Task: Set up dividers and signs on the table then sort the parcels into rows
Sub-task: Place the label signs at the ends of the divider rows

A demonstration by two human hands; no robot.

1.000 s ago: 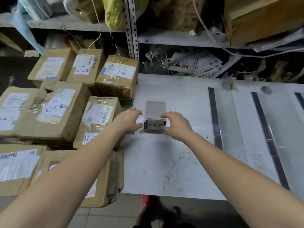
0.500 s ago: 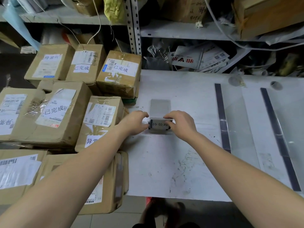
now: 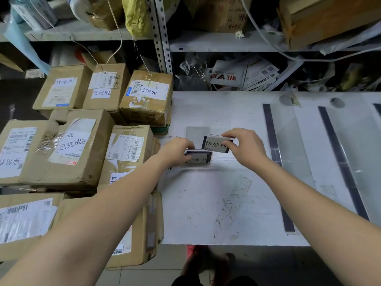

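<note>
A small stack of sign cards [image 3: 199, 157] lies on the white table [image 3: 216, 203], its top card printed with black characters. My left hand [image 3: 177, 150] pinches the stack's left end. My right hand [image 3: 246, 148] holds one white sign card [image 3: 216, 144] with black side bands, lifted just above and right of the stack. Several cardboard parcels [image 3: 82, 145] with white labels are piled left of the table. Clear dividers with dark strips [image 3: 274, 153] lie flat on the table at the right.
A clear flat plate [image 3: 197, 131] lies behind the cards. Metal shelving [image 3: 160, 38] at the back holds bags, boxes, papers and cables. Another dark strip [image 3: 338, 157] runs further right. The table's front edge is near my body; feet show below it.
My right hand has lifted the top sign card off the stack and moved it up and to the right. My left hand stays on the stack.
</note>
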